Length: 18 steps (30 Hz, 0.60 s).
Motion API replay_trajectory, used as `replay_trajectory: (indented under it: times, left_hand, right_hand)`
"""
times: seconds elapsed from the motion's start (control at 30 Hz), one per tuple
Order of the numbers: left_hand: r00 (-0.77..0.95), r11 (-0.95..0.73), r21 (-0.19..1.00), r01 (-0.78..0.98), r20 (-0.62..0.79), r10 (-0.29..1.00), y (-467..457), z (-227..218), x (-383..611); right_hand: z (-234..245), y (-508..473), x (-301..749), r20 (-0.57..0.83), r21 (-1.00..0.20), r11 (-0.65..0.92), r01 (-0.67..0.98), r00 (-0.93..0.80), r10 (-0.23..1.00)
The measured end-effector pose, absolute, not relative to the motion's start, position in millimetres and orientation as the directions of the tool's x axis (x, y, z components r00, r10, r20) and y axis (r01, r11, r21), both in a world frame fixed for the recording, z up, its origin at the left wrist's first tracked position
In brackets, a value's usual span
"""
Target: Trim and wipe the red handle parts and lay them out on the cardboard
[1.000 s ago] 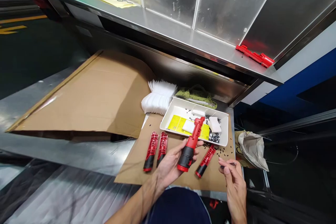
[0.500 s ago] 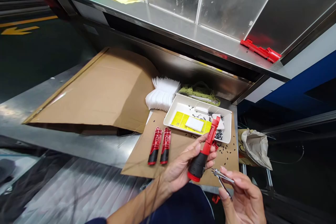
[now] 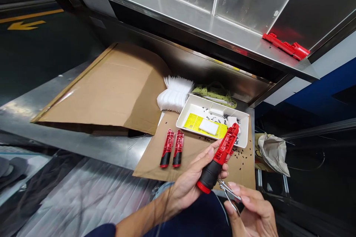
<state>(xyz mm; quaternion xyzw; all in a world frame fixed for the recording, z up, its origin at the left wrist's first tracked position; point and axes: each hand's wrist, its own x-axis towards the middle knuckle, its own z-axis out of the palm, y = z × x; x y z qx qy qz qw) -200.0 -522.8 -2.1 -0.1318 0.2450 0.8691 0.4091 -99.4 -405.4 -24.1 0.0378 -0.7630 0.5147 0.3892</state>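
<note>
My left hand (image 3: pixel 191 177) is wrapped round a red-and-black plastic housing (image 3: pixel 224 144), tilted with its black end towards me and its ribbed red inside facing up. In my right hand (image 3: pixel 254 207) is a pair of small metal nippers (image 3: pixel 230 190), pinched by the handles. Their jaws are close to the black part of the housing; I cannot tell whether they touch it. Two similar red-and-black housings (image 3: pixel 167 149) lie side by side on a cardboard sheet (image 3: pixel 150 166) to the left.
Beyond my hands stands a white tray (image 3: pixel 183 113) with yellow labels and small black pieces; more black bits lie on the cardboard. Behind are a stack of white foam sheets (image 3: pixel 174 94) and a green pouch (image 3: pixel 214 92). A large cardboard box (image 3: pixel 105 85) stands left. A red housing (image 3: pixel 286 46) lies on the shelf.
The housing has turned in my left hand, so its ribbed inside now shows. My right hand has brought the nippers left, closer to its black end. The whole view has shifted slightly.
</note>
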Motion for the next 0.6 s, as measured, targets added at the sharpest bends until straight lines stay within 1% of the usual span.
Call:
replay_trajectory:
  times: [0.1,0.2,0.4,0.6]
  left_hand:
    - [-0.61,-0.539,0.29,-0.791,-0.439,0.66,-522.6,-1.1,-198.0]
    - [-0.606,-0.54,0.278,-0.795,-0.425,0.673,-522.0,0.9,-196.5]
    - [-0.589,-0.518,0.281,-0.808,-0.395,0.705,-521.8,2.9,-195.7]
    - [-0.583,-0.507,0.288,-0.812,-0.395,0.709,-520.7,-1.8,-194.4]
  right_hand:
    - [-23.7,-406.7,-99.2,0.64,-0.749,0.467,-0.47,-0.695,0.327]
    - [-24.4,-409.2,-99.0,0.642,-0.75,0.469,-0.467,-0.684,0.345]
    - [-25.6,-411.3,-100.3,0.644,-0.75,0.47,-0.465,-0.676,0.359]
    - [-24.6,-412.5,-99.3,0.62,-0.776,0.426,-0.464,-0.686,0.382]
